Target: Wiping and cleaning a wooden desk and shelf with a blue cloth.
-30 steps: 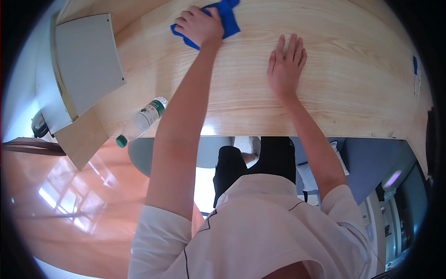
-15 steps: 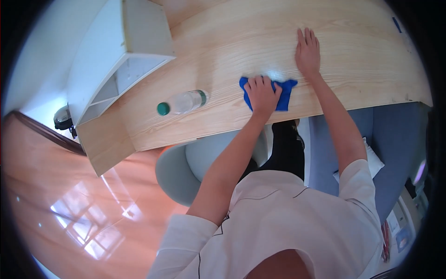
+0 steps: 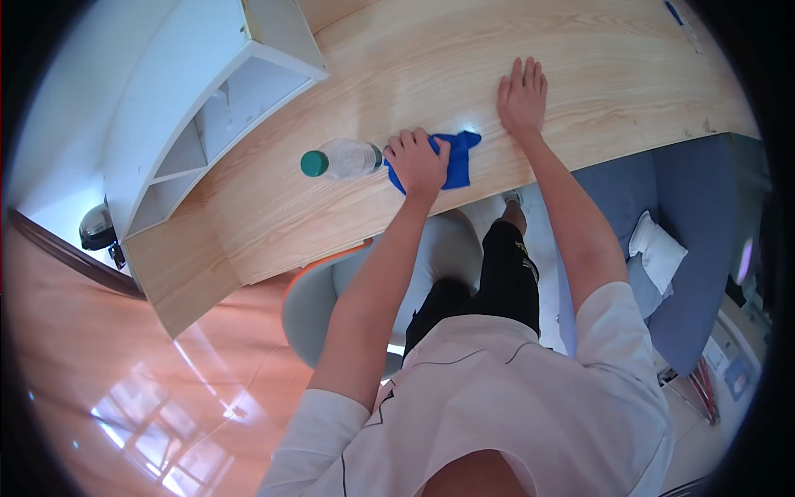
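Observation:
My left hand (image 3: 417, 161) presses on a bunched blue cloth (image 3: 456, 160) lying on the wooden desktop, its fingers curled over the cloth's left part. Just left of those fingers is a clear plastic bottle (image 3: 352, 158) with a green cap. It seems to stand upright, its cap nearer the camera; whether hand or cloth touches its base I cannot tell. My right hand (image 3: 522, 97) rests flat on the desktop (image 3: 431, 58), farther right and farther back than the cloth. Its fingers are stretched out and hold nothing.
A white open shelf unit (image 3: 178, 108) stands at the desk's left end. Below the front edge are a grey chair (image 3: 310, 319) and my legs. To the right, a blue-grey sofa (image 3: 696, 224) holds a white pillow (image 3: 658, 253). A dark thin object (image 3: 673, 12) lies far right.
My left hand has slid the blue cloth left across the desktop, close to the bottle. My right hand stays flat on the wood. The whole view has shifted somewhat.

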A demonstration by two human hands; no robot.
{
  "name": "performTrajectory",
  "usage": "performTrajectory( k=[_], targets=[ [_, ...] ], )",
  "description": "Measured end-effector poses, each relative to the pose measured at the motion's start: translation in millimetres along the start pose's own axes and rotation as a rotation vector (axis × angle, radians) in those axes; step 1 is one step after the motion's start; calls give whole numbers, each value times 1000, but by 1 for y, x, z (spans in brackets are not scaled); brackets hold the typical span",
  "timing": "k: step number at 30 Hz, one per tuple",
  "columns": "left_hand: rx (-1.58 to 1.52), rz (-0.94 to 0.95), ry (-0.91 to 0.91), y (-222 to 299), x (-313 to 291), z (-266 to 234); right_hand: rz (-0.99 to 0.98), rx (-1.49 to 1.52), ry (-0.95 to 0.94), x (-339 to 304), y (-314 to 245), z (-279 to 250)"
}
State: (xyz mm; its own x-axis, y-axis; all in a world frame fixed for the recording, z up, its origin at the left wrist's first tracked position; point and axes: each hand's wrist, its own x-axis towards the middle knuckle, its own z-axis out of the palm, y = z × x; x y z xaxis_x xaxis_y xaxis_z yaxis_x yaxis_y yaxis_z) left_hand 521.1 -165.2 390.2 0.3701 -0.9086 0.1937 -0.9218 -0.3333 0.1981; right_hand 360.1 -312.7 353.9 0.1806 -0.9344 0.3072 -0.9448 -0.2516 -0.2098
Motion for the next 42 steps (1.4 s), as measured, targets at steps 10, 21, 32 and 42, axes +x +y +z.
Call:
performTrajectory(
  k=[10,21,32,42],
  targets=[
    [216,-267,24,-3,113,33,39,42,15,-3,-3,-6],
    [375,-288,95,12,213,71,112,127,26,-5,-7,-15],
    [228,-14,194,51,174,70,99,101,28,-3,-13,-13],
    [-77,145,-14,61,44,26,54,4,100,5,1,-1]
  ],
)
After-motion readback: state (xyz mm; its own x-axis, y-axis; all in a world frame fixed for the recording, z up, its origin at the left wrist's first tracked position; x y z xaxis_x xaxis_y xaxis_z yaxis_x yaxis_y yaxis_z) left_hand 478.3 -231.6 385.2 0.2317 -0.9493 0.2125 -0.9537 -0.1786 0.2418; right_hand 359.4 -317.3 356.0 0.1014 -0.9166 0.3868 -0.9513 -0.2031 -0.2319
